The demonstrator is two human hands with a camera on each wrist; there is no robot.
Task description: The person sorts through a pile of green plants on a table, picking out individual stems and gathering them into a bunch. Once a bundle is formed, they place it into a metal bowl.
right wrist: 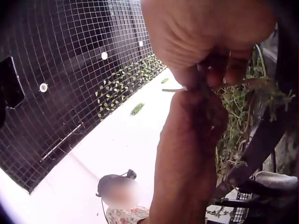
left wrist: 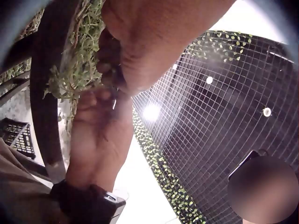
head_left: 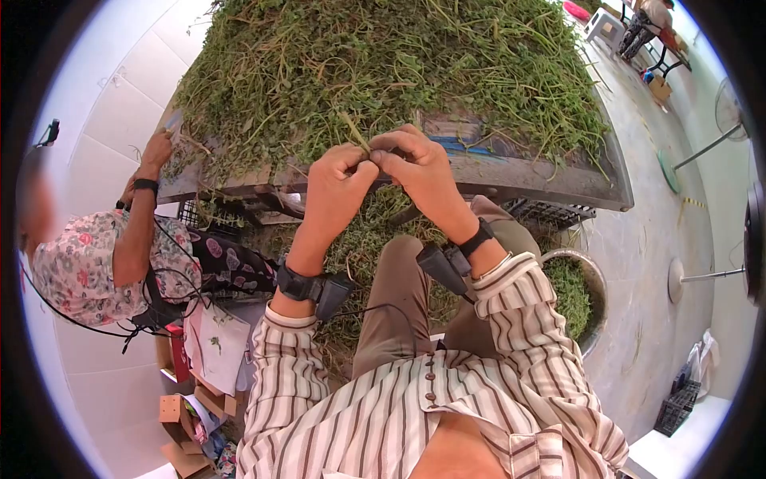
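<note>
In the head view a thin green stem (head_left: 353, 130) stands up from between the two hands, above the near edge of a table heaped with cut green plants (head_left: 319, 64). My left hand (head_left: 339, 180) pinches the stem low down between thumb and curled fingers. Touching it, my right hand (head_left: 419, 168) pinches at the same spot with thumb and forefinger. The right wrist view shows a pale stem end (right wrist: 173, 90) sticking out between the hands. Fingertips partly hide the stem.
Another person (head_left: 120, 247) works at the table's left side. A round tub of greens (head_left: 570, 295) stands by my right knee, black crates (head_left: 550, 214) sit under the table, and cardboard boxes (head_left: 183, 423) lie at lower left. Stand fans are at the right.
</note>
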